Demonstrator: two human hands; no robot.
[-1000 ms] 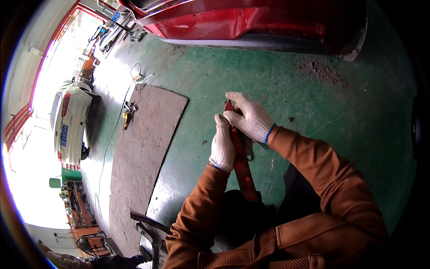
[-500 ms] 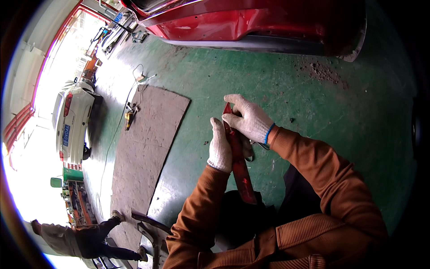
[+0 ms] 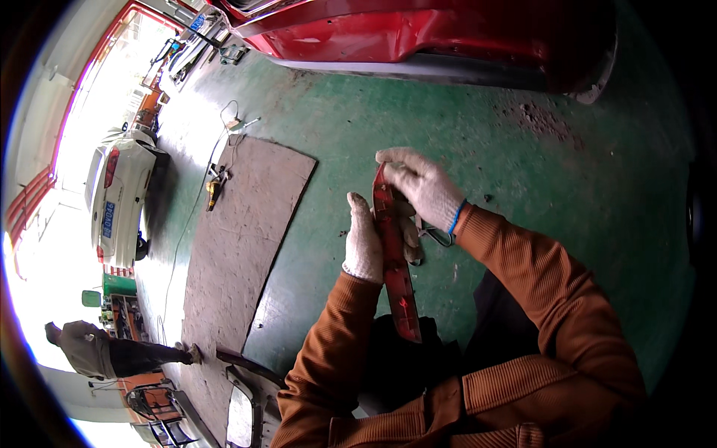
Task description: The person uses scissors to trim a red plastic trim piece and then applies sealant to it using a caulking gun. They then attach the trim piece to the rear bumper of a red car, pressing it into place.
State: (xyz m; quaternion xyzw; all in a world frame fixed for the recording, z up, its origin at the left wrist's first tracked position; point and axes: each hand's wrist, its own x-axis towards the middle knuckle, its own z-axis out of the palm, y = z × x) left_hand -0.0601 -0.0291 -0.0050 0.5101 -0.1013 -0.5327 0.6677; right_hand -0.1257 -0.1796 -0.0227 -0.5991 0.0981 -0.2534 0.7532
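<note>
A long, narrow red trim strip (image 3: 396, 276) slants across the middle, its lower end over my dark-trousered legs. My left hand (image 3: 364, 243), in a whitish knit glove, holds the strip along its left side, thumb upward. Pale glove fingers show at the strip's right edge, partly hidden behind it. Gloved the same way, with a blue cuff edge, my right hand (image 3: 427, 190) is closed around the strip's upper end. A dark, thin loop (image 3: 439, 237) shows beside the right wrist; its kind cannot be made out.
A red car body (image 3: 388, 45) stands ahead on the green floor (image 3: 336, 112), with crumbled debris (image 3: 541, 119) near it. Leftward lie a brown mat (image 3: 243, 216), a yellow-black power tool (image 3: 214, 187) and a cable. Beyond are a white car (image 3: 127, 201) and another person (image 3: 123, 355).
My right hand has turned slightly over the strip's upper end, and the strip has tilted more upright. At lower left, the other person has moved, legs now closer together.
</note>
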